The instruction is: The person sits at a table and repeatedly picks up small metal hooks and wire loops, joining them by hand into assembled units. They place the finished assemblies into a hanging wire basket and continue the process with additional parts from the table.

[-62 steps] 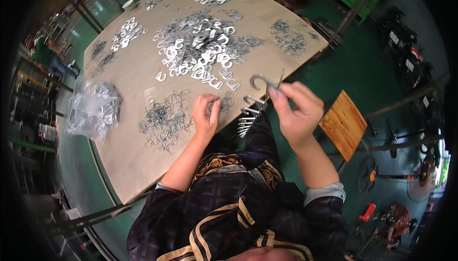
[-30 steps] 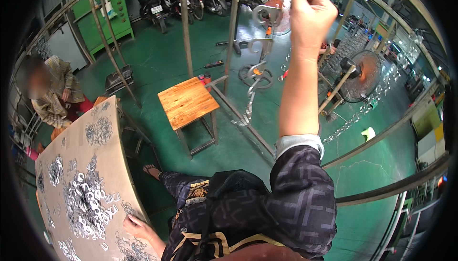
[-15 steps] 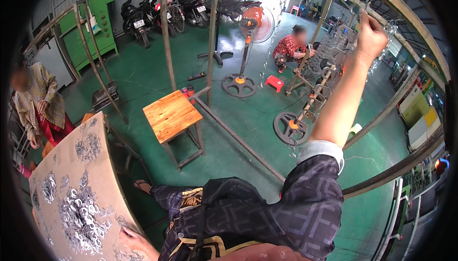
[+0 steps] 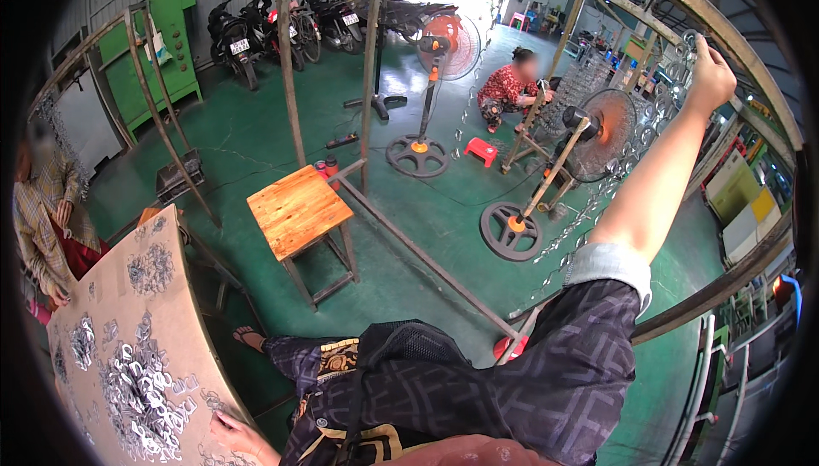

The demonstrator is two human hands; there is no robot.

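My right arm is raised to the upper right. There, my right hand (image 4: pixel 713 82) is closed, its fingertips pinched at the upper end of a chain of shiny metal links (image 4: pixel 638 144) hanging beside the wooden frame. Exactly which link they grip is too small to make out. Low on the left, my left hand (image 4: pixel 239 436) rests on a brown board (image 4: pixel 192 329) with its fingers stretched out, touching a few thin dark wire pieces (image 4: pixel 213 401). A larger pile of small, bent metal pieces (image 4: pixel 141 393) lies beyond it, with smaller heaps (image 4: pixel 152 268) farther up the board.
A wooden stool (image 4: pixel 300 210) stands ahead, near a floor bar (image 4: pixel 426 257). Two standing fans (image 4: pixel 448 46) (image 4: pixel 601 133) and a red step stool (image 4: pixel 480 152) stand farther off. One person (image 4: pixel 51 202) stands left; another (image 4: pixel 512 91) crouches ahead. Motorbikes (image 4: pixel 290 31) line the back wall.
My right hand has moved right and slightly down along the frame, so more of the hanging chain and the nearer fan shows. My left hand stays on the board. The view has shifted slightly.
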